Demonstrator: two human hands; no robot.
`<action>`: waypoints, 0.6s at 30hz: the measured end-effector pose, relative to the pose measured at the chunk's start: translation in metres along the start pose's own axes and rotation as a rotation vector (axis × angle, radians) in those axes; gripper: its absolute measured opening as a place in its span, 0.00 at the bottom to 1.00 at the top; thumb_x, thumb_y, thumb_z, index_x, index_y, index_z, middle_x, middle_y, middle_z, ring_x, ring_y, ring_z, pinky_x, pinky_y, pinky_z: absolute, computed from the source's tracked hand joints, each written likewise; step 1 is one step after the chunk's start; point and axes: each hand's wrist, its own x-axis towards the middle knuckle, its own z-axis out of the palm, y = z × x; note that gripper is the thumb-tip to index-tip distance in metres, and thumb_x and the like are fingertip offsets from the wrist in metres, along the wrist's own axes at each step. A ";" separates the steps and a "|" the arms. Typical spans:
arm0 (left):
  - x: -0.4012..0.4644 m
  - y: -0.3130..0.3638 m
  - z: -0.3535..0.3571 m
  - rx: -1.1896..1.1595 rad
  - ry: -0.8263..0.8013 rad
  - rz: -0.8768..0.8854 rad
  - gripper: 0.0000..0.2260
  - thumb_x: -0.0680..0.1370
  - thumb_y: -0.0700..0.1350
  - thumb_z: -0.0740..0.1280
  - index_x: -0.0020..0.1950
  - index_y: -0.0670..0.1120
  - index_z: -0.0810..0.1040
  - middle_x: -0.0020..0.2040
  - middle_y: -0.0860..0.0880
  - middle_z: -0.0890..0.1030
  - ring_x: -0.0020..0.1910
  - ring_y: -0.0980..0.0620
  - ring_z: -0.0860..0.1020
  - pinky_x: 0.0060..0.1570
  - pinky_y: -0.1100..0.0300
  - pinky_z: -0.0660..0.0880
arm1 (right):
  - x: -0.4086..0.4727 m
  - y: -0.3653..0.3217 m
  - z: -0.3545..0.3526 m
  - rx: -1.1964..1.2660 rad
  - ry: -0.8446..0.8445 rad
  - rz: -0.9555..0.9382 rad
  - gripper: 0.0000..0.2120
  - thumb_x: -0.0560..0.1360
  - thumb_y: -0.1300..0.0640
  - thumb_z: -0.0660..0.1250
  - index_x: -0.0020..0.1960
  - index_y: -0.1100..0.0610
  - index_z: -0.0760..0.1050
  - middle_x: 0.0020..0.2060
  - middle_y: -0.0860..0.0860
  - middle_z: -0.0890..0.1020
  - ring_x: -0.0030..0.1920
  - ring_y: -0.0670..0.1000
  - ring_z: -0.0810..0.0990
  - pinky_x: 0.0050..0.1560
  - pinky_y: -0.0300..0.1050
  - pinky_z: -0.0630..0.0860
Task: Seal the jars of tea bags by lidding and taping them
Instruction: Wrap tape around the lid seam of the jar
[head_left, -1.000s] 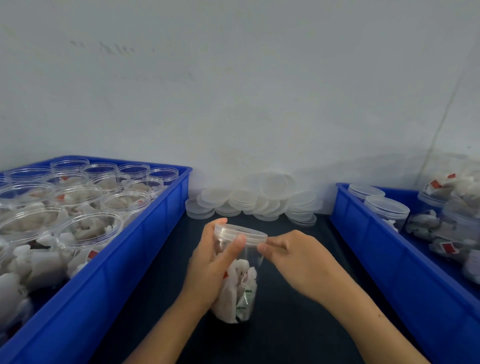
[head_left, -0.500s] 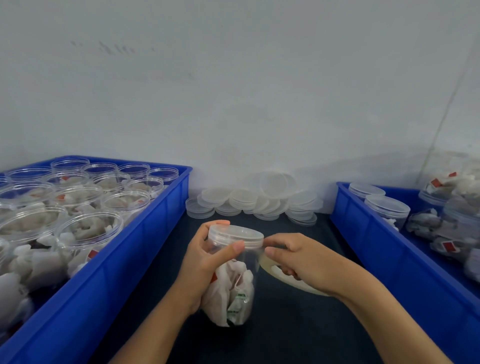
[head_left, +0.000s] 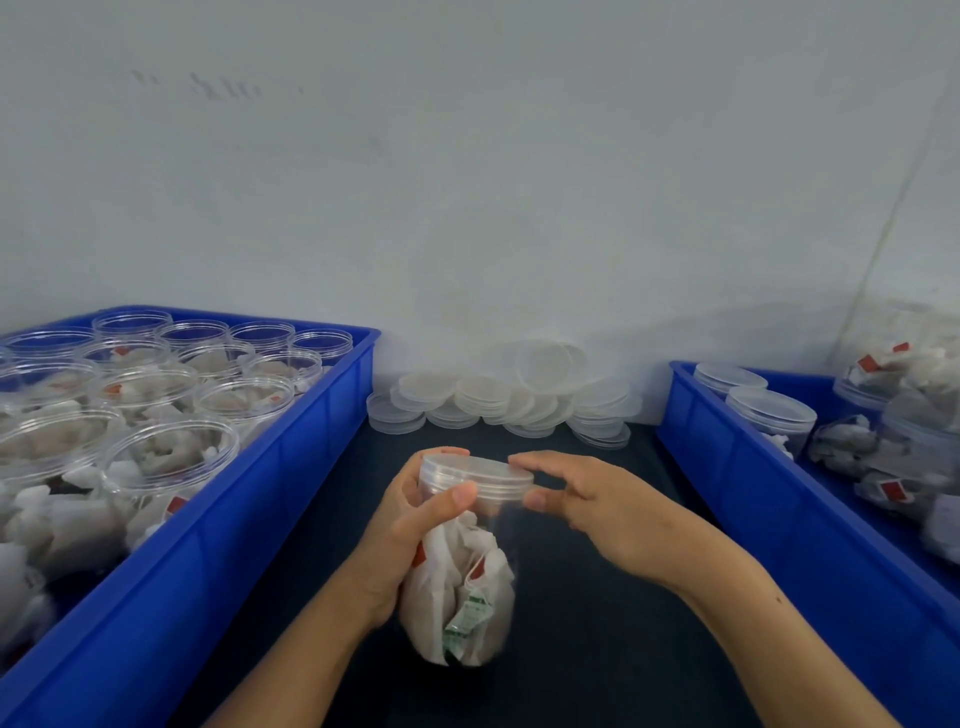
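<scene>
Jar (head_left: 462, 587), one only, sits at the middle of the dark table (head_left: 582, 649), tilted a little, stuffed with white tea bags (head_left: 457, 597) too crumpled to count, and wearing one clear lid (head_left: 475, 478). Left hand (head_left: 410, 525) grasps it from nine o'clock, fingers wrapped behind the neck and thumb laid across the front just under the lid. Right hand (head_left: 602, 504) comes in from three o'clock; its forefinger and thumb are spread about the lid's thickness, forefinger tip on the lid's top edge, thumb tip at its lower rim, the other fingers loosely curled behind. Whether tape lies between them I cannot tell. At twelve o'clock, against the wall, lies a heap of loose lids (head_left: 509, 400), overlapping in low stacks, too many to count surely. At nine o'clock a blue crate (head_left: 291, 467) holds about a dozen open jars (head_left: 171, 452) of tea bags. At three o'clock a second blue crate (head_left: 769, 509) holds lidded jars (head_left: 769, 415), two standing clearly, more lying blurred beyond
</scene>
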 end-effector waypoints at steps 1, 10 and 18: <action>0.000 -0.001 0.000 -0.012 0.013 -0.017 0.46 0.49 0.62 0.82 0.62 0.47 0.73 0.52 0.42 0.83 0.47 0.45 0.83 0.43 0.57 0.80 | 0.001 0.000 0.001 0.014 0.000 -0.001 0.21 0.81 0.47 0.59 0.73 0.40 0.64 0.67 0.42 0.72 0.62 0.44 0.71 0.67 0.50 0.68; 0.000 -0.005 0.005 0.301 0.199 0.168 0.18 0.71 0.61 0.67 0.53 0.51 0.79 0.54 0.42 0.78 0.51 0.48 0.79 0.55 0.50 0.77 | 0.000 -0.003 0.005 -0.026 0.092 0.056 0.19 0.81 0.46 0.59 0.72 0.45 0.69 0.59 0.43 0.78 0.54 0.43 0.77 0.61 0.43 0.71; -0.003 0.000 0.020 0.686 0.368 0.188 0.26 0.67 0.74 0.55 0.53 0.58 0.74 0.45 0.58 0.80 0.44 0.61 0.80 0.47 0.56 0.78 | -0.008 -0.024 0.021 -0.240 0.276 0.067 0.16 0.83 0.46 0.53 0.66 0.48 0.71 0.48 0.46 0.81 0.48 0.47 0.79 0.49 0.43 0.76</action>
